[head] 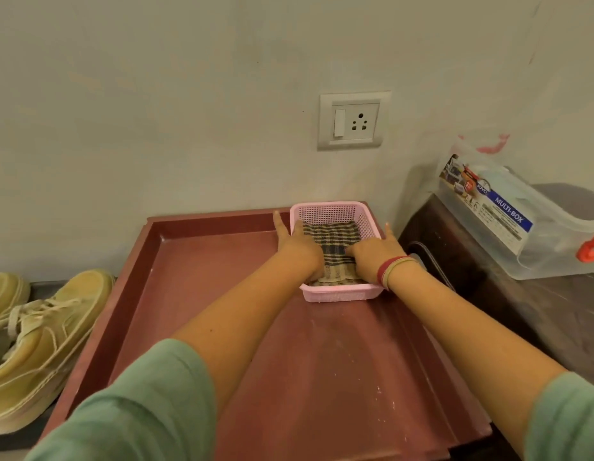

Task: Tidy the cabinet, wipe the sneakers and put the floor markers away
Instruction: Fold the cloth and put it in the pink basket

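A pink perforated basket (335, 211) stands at the far right corner of a dark red tray-like cabinet top (202, 281). Inside it lies a folded checked cloth (337, 242). My left hand (297, 246) and my right hand (375, 252) both press down on the cloth inside the basket, thumbs raised against the basket's side walls. Two tan sneakers (39, 344) sit on the floor at the left, the nearer one laced. No floor markers are in view.
A clear plastic storage box (521, 227) with a blue "MULTI-BOX" label and a red latch rests on a dark surface (555, 314) to the right. A wall socket (354, 120) is on the wall behind the basket.
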`<action>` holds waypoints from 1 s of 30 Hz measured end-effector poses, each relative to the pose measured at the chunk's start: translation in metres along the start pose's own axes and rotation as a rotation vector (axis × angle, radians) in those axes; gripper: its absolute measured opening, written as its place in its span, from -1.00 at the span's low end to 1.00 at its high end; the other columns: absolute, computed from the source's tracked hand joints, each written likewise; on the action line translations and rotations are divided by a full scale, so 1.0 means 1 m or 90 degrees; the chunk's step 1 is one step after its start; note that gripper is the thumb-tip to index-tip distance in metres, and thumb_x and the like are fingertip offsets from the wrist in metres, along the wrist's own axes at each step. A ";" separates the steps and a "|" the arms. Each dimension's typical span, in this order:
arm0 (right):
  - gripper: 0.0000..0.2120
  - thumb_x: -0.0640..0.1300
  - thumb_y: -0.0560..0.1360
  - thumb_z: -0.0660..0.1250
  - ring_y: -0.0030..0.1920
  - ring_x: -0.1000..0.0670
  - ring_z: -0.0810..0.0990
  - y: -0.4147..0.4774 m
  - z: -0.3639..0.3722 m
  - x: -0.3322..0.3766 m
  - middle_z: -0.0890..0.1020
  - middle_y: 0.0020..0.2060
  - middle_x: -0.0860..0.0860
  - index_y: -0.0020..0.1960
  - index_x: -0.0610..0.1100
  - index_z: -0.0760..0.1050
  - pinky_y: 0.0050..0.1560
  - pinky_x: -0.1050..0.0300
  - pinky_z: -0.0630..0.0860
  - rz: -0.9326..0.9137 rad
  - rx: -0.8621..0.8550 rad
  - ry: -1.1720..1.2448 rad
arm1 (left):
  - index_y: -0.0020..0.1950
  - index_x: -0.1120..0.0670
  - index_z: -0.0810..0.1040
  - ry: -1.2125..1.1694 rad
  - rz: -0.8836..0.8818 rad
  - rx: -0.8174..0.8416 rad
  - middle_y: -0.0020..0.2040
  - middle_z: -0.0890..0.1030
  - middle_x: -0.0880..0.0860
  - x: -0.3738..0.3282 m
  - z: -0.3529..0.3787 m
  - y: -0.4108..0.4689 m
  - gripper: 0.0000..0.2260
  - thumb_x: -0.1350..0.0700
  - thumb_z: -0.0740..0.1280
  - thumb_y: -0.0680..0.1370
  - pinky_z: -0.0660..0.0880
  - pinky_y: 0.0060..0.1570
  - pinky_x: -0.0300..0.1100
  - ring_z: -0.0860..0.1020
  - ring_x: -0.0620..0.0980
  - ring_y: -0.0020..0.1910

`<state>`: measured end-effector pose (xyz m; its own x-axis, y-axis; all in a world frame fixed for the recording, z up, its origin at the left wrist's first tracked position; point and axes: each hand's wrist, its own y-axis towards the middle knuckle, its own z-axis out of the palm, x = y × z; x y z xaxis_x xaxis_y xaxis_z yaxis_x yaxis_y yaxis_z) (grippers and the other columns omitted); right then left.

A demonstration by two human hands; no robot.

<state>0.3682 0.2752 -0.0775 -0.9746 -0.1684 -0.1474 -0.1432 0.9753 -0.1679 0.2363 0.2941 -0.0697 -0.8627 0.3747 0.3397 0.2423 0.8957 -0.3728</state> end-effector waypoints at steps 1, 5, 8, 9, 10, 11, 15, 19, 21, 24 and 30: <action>-0.71 -0.10 0.54 0.12 0.22 -0.06 0.49 0.001 0.001 0.000 0.61 0.08 0.03 0.20 0.04 0.48 0.43 -0.30 -0.23 0.005 0.026 -0.009 | 0.36 0.01 0.46 -0.010 0.005 0.023 0.54 0.18 0.08 -0.001 0.002 -0.001 -0.62 -0.12 0.15 0.60 -0.32 0.20 0.54 -0.21 0.19 0.54; -0.72 -0.05 0.54 0.12 0.22 -0.05 0.48 -0.010 -0.015 0.004 0.61 0.07 0.03 0.18 0.03 0.50 0.40 -0.34 -0.26 0.001 0.066 -0.025 | 0.33 0.07 0.46 -0.087 0.047 -0.023 0.46 0.31 0.10 0.005 -0.002 -0.021 -0.61 -0.11 0.10 0.62 -0.29 0.25 0.51 -0.01 0.14 0.54; -0.72 -0.12 0.51 0.16 0.19 -0.08 0.50 -0.038 -0.035 0.013 0.60 0.07 0.01 0.16 0.02 0.51 0.39 -0.34 -0.23 0.014 -0.076 0.094 | 0.19 0.08 0.50 -0.267 0.068 -0.198 0.25 0.49 0.06 0.021 -0.005 -0.063 -0.72 -0.01 0.20 0.56 -0.11 0.36 0.44 0.31 0.07 0.38; -0.70 -0.13 0.51 0.17 0.20 -0.09 0.50 -0.051 -0.040 0.016 0.59 0.11 0.00 0.19 0.02 0.51 0.40 -0.31 -0.20 0.031 -0.136 0.167 | 0.21 0.05 0.51 -0.353 0.068 -0.259 0.22 0.53 0.02 0.026 -0.002 -0.081 -0.72 0.01 0.23 0.54 0.00 0.41 0.35 0.39 0.05 0.33; -0.70 -0.13 0.51 0.18 0.21 -0.09 0.50 -0.065 -0.042 0.020 0.58 0.14 0.00 0.21 0.02 0.50 0.41 -0.28 -0.15 0.039 -0.190 0.237 | 0.23 0.02 0.52 -0.441 0.066 -0.323 0.20 0.57 -0.02 0.030 0.003 -0.103 -0.71 0.02 0.25 0.53 0.16 0.41 0.19 0.45 0.01 0.27; -0.70 -0.13 0.51 0.21 0.22 -0.10 0.49 -0.080 -0.044 0.025 0.56 0.17 0.00 0.22 0.01 0.50 0.42 -0.23 -0.05 0.034 -0.244 0.302 | 0.23 0.01 0.53 -0.533 0.066 -0.400 0.15 0.60 -0.05 0.033 0.009 -0.126 -0.72 0.05 0.28 0.53 0.31 0.32 -0.01 0.50 -0.04 0.21; -0.72 -0.21 0.47 0.31 0.26 -0.09 0.42 -0.145 -0.053 0.059 0.47 0.21 -0.06 0.17 -0.12 0.55 0.32 0.13 0.23 0.000 -0.399 0.543 | 0.15 0.02 0.53 -0.844 -0.034 -0.656 -0.07 0.60 -0.10 0.038 0.044 -0.223 -0.75 0.18 0.38 0.49 0.39 -0.10 -0.44 0.54 -0.23 -0.09; -0.80 -0.26 0.43 0.35 0.13 -0.08 0.45 -0.193 -0.050 0.105 0.43 0.04 -0.03 0.03 -0.10 0.59 0.28 -0.04 0.37 -0.025 -0.451 0.661 | 0.17 -0.06 0.46 -0.941 -0.150 -0.666 -0.19 0.54 -0.09 0.049 0.095 -0.286 -0.75 0.14 0.36 0.53 0.50 -0.20 -0.20 0.53 -0.16 -0.24; -0.81 -0.17 0.42 0.35 0.12 -0.05 0.44 -0.200 -0.040 0.128 0.37 0.02 0.04 0.01 -0.03 0.59 0.21 -0.15 0.42 -0.035 -0.429 0.694 | 0.13 -0.10 0.47 -0.966 -0.204 -0.655 -0.20 0.53 -0.06 0.057 0.123 -0.300 -0.79 0.11 0.36 0.54 0.51 -0.17 -0.13 0.54 -0.10 -0.22; -0.82 -0.08 0.41 0.32 0.14 -0.03 0.43 -0.195 -0.019 0.154 0.36 0.01 0.07 0.00 0.06 0.58 0.17 -0.16 0.45 -0.044 -0.392 0.718 | 0.07 -0.05 0.52 -0.982 -0.236 -0.657 -0.20 0.55 -0.06 0.063 0.156 -0.308 -0.86 0.12 0.34 0.54 0.52 -0.17 -0.17 0.55 -0.09 -0.22; -0.81 -0.21 0.49 0.33 0.06 0.10 0.46 -0.151 0.001 0.189 0.39 0.01 0.09 0.00 0.07 0.56 -0.17 0.42 0.43 -0.066 -0.323 0.789 | 0.02 -0.02 0.54 -0.961 -0.291 -0.655 -0.17 0.58 -0.13 0.101 0.183 -0.277 -0.83 0.26 0.33 0.55 0.44 -0.25 -0.35 0.52 -0.17 -0.24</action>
<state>0.2060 0.0961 -0.0813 -0.4294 -0.2684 0.8623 -0.0107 0.9563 0.2923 0.0006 0.0401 -0.0906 -0.4052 0.1131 -0.9072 -0.4454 0.8422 0.3039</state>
